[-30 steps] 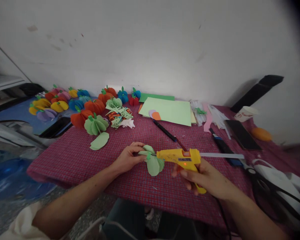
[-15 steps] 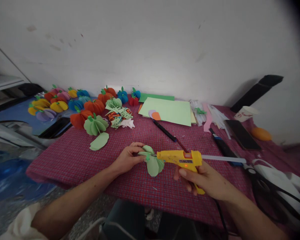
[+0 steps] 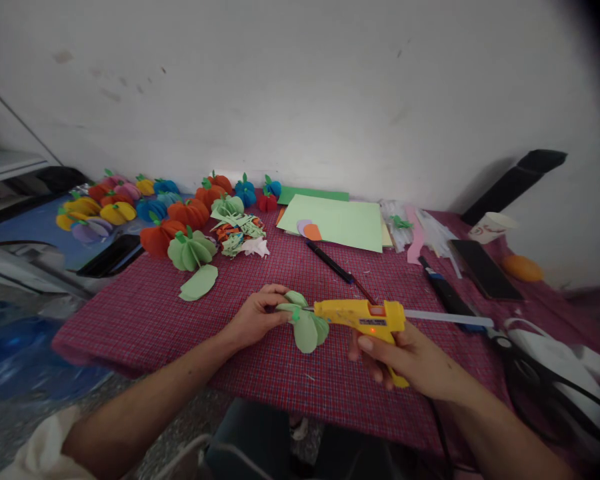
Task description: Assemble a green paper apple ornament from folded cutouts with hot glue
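My left hand (image 3: 263,316) pinches the edge of a light green paper pumpkin (image 3: 307,332), its rounded petals fanned out and a small green piece at its middle. In my right hand (image 3: 397,353) is a yellow hot glue gun (image 3: 363,315), gripped by its handle, with a small orange light lit. Its metal nozzle points left and reaches the top of the paper pumpkin. From the gun's rear sticks a long translucent glue stick (image 3: 445,318). A stack of light green paper ovals (image 3: 199,283) lies to the left of my left hand.
Finished paper pumpkins (image 3: 189,214) in several colours stand at the back left, beside paper scraps (image 3: 240,233). Green paper sheets (image 3: 345,223) and a black pen (image 3: 330,261) lie ahead. Scissors (image 3: 525,373), a cutter (image 3: 443,290), a phone (image 3: 485,269) and a paper cup (image 3: 493,227) are at right.
The glue gun has shifted very slightly to the right. Both hands otherwise keep the same places and grips.
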Demonstrator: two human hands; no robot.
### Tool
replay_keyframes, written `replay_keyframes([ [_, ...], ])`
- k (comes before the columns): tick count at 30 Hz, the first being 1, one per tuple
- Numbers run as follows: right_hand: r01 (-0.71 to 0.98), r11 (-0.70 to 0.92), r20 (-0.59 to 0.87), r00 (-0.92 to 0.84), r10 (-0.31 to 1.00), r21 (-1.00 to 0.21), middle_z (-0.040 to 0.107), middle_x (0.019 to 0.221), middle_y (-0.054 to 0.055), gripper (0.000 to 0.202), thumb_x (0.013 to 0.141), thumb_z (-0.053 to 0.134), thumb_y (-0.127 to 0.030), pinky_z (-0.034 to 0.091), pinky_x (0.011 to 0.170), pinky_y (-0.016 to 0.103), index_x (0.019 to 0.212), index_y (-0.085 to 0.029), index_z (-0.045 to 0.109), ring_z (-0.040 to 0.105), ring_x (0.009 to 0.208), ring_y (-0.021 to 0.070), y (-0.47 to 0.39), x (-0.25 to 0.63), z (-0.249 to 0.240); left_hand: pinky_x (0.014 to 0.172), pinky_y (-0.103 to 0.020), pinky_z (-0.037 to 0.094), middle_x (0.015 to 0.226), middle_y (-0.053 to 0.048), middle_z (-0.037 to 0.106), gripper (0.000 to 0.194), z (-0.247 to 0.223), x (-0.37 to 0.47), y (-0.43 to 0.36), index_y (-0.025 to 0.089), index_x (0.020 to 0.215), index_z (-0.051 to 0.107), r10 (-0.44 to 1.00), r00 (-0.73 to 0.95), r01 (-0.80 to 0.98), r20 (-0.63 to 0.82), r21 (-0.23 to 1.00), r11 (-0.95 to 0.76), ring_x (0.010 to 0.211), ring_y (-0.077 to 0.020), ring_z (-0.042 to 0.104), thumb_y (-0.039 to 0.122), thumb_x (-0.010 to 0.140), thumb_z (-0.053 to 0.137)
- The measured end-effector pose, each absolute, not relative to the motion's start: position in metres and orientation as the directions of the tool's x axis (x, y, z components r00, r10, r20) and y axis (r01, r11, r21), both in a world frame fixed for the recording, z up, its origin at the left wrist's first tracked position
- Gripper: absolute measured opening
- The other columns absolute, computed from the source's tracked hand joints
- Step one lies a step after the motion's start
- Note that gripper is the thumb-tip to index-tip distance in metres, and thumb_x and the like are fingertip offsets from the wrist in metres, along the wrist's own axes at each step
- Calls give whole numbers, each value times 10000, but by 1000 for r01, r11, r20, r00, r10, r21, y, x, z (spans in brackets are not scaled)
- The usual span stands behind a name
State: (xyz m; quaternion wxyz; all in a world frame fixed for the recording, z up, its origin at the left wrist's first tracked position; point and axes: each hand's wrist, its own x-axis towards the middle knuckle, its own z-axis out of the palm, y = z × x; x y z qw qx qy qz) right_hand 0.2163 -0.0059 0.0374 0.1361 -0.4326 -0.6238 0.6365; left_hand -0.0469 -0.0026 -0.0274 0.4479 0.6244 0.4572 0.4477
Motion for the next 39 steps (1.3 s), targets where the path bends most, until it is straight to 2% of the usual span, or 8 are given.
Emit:
replay_keyframes([
  [39, 425, -129, -387, -606, 694, -896, 520, 517, -20, 357, 807, 470, -481, 374, 428, 161, 760, -140, 564, 490, 449, 61, -6, 220, 41, 870, -303, 398, 938, -46, 584, 73, -26, -46, -4, 196, 739, 695, 974, 174, 213, 145, 960, -181, 954, -171, 513, 234, 686, 661],
])
